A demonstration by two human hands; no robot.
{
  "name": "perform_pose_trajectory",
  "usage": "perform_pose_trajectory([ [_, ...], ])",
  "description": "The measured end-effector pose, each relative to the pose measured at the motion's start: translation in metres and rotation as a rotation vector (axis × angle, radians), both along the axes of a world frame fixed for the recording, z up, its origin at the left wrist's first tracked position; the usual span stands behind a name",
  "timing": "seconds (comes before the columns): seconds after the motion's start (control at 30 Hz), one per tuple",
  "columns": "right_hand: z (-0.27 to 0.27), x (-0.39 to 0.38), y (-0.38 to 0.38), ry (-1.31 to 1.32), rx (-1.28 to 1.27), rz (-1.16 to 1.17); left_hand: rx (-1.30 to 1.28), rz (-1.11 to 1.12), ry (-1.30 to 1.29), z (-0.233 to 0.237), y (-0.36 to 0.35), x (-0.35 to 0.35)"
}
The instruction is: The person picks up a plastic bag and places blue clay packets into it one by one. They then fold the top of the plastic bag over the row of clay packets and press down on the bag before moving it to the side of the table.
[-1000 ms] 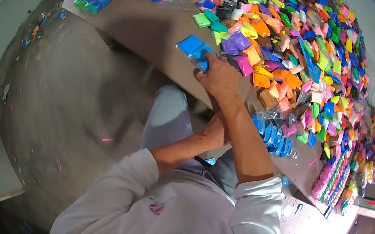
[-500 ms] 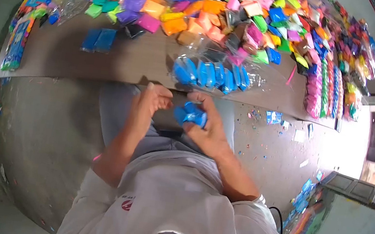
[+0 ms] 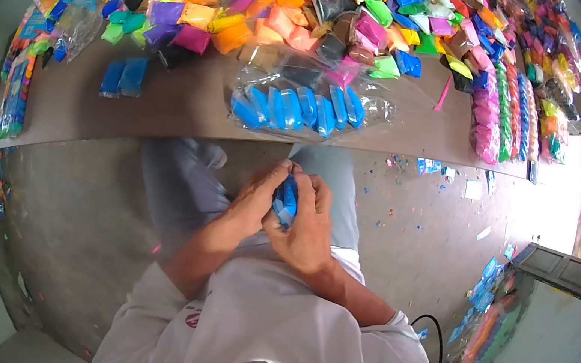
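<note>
Over my lap, my left hand and my right hand close round a few blue packets, which look like wrapped modelling clay. My fingers cover much of them, so their number is hidden. Just beyond my hands, a clear plastic bag lies near the table's front edge with a row of several blue packets in it. Farther left on the table, two blue packets lie side by side.
A large heap of colourful small packets covers the back of the table. Long bagged rows of packets stand at the right, with another bagged row at the left edge. Scraps and blue wrappers litter the floor.
My left hand has moved right and joined my right hand on the blue packets. Both hands are now lower, closer to my body, and the view has shifted slightly.
</note>
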State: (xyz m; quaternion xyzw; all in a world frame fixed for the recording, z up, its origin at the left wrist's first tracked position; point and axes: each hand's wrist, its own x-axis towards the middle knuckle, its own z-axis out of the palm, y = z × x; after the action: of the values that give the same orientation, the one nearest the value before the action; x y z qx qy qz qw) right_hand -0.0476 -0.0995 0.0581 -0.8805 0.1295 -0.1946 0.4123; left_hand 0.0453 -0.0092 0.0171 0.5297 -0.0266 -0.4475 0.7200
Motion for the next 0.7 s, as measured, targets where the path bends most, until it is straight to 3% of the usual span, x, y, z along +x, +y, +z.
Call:
perform_pose_trajectory([
  [0.07,0.004,-0.007,-0.007,0.049,0.0,-0.003,-0.017,-0.04,0.031,-0.001,-0.006,-0.004],
  [0.13,0.011,-0.015,-0.018,0.097,0.003,-0.001,0.172,-0.114,-0.195,0.02,-0.011,-0.007],
  [0.2,0.02,-0.024,-0.035,0.113,0.119,-0.041,0.208,-0.178,-0.261,0.046,-0.011,-0.004],
  [0.27,0.037,-0.018,-0.054,-0.055,0.288,-0.182,-0.077,-0.216,-0.216,0.049,-0.006,-0.002],
  [0.3,0.042,-0.013,-0.066,-0.146,0.382,-0.236,-0.077,-0.212,-0.216,0.051,-0.002,0.001],
  [0.37,0.064,0.003,-0.095,-0.147,0.104,-0.35,0.076,-0.086,-0.396,0.051,0.01,0.008],
  [0.4,0.079,0.011,-0.105,-0.148,0.102,-0.346,0.103,-0.03,-0.431,0.052,0.018,0.014],
  [0.47,0.1,0.028,-0.121,0.076,-0.006,-0.336,0.128,0.035,-0.469,0.051,0.036,0.026],
  [0.5,0.098,0.036,-0.129,0.073,-0.008,-0.33,0.152,0.122,-0.522,0.05,0.044,0.031],
  [0.57,0.087,0.05,-0.141,-0.128,-0.394,-0.225,0.177,0.218,-0.577,0.046,0.062,0.043],
  [0.7,0.071,0.065,-0.147,-0.077,-0.441,-0.182,0.284,0.351,-0.676,0.046,0.076,0.067],
])
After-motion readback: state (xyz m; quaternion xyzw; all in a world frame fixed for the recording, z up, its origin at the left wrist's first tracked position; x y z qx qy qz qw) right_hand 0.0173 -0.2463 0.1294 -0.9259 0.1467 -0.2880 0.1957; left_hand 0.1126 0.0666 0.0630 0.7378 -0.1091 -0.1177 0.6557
